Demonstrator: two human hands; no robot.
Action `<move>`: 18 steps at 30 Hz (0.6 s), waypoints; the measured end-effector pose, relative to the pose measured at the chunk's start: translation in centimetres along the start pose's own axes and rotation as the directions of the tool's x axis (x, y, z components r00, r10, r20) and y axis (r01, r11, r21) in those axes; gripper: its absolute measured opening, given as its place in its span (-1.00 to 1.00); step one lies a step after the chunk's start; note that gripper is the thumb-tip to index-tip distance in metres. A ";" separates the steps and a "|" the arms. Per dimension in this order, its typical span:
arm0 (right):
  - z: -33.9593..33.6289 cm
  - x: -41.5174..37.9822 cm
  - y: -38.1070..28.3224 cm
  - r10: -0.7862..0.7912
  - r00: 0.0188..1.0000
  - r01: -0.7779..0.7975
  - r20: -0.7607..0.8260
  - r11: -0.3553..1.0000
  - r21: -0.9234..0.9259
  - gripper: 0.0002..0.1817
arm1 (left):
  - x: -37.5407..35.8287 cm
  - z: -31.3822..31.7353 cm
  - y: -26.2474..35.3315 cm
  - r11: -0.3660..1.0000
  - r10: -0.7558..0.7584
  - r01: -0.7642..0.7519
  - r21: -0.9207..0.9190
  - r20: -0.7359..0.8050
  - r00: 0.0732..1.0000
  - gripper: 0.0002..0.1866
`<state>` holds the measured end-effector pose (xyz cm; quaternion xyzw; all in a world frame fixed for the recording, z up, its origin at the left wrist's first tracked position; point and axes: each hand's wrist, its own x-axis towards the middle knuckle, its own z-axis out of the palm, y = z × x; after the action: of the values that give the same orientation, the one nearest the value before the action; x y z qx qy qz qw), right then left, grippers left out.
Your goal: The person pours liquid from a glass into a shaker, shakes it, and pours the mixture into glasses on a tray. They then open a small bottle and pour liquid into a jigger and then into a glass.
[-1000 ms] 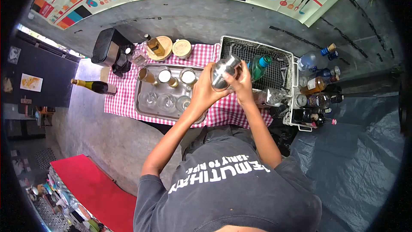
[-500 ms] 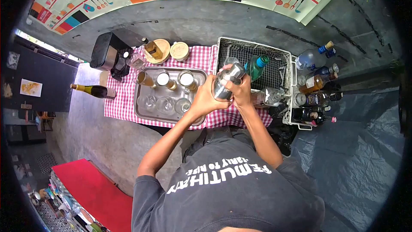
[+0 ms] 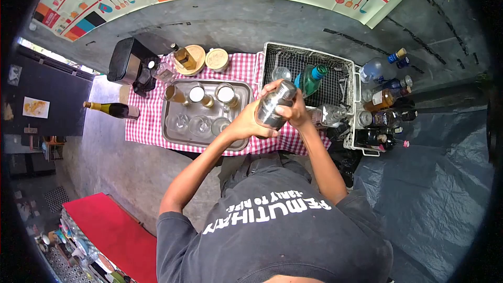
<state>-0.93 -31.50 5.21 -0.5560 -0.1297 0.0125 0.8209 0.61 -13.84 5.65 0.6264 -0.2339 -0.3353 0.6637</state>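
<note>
A metal cocktail shaker (image 3: 273, 109) is held tilted in front of my chest, its narrower end toward the upper right. My left hand (image 3: 249, 124) wraps round the lower left side of its body. On the other side, near the upper end, my right hand (image 3: 295, 111) is closed on it. Left of my hands, a metal tray (image 3: 166, 120) carries glass mugs of amber drink, two with white tops, such as this mug (image 3: 226, 94), and clear glasses (image 3: 199, 125) in the front row. Just beyond the shaker, a green bottle (image 3: 313, 79) lies in a wire rack.
Several bottles (image 3: 385, 98) crowd the white rack's (image 3: 343, 63) right side. A black coffee machine (image 3: 127, 63) stands back left, near round wooden boards and a lidded jar (image 3: 217, 60). One dark bottle (image 3: 118, 110) sits by the checked cloth's (image 3: 144, 133) left edge. The grey wall rises behind.
Both hands still grip the shaker, which has tipped slightly and shifted a little, its outline now blurred. The whole view has moved slightly left. Objects on the tray look unchanged.
</note>
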 end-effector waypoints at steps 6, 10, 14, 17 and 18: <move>1.0 0.3 1.1 0.054 0.966 -0.062 -0.252 0.998 -0.024 -0.41 | 0.2 0.3 1.5 0.880 0.069 0.091 0.467 -0.314 0.947 -0.18; 2.6 0.7 1.1 0.076 0.845 -0.032 -0.530 0.995 0.092 -0.52 | 0.9 0.9 0.5 0.703 0.386 -0.042 0.710 -0.332 0.861 -0.13; 2.0 0.8 1.7 0.021 0.841 0.053 -0.541 0.991 0.120 -0.60 | 1.2 1.5 0.8 0.727 0.325 0.020 0.686 -0.370 0.870 -0.11; 1.3 0.9 2.1 -0.061 0.859 0.087 -0.508 0.996 0.027 -0.60 | 1.5 1.6 1.2 0.782 0.307 -0.005 0.623 -0.378 0.873 -0.13; 1.1 0.9 2.1 -0.068 0.869 0.082 -0.490 0.997 0.005 -0.58 | 1.4 1.7 1.5 0.784 0.306 -0.004 0.621 -0.381 0.872 -0.13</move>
<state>-0.05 -29.56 3.80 -0.5250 0.0609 -0.1587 0.8340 0.55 -15.98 7.16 0.8433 -0.2154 -0.0267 0.4917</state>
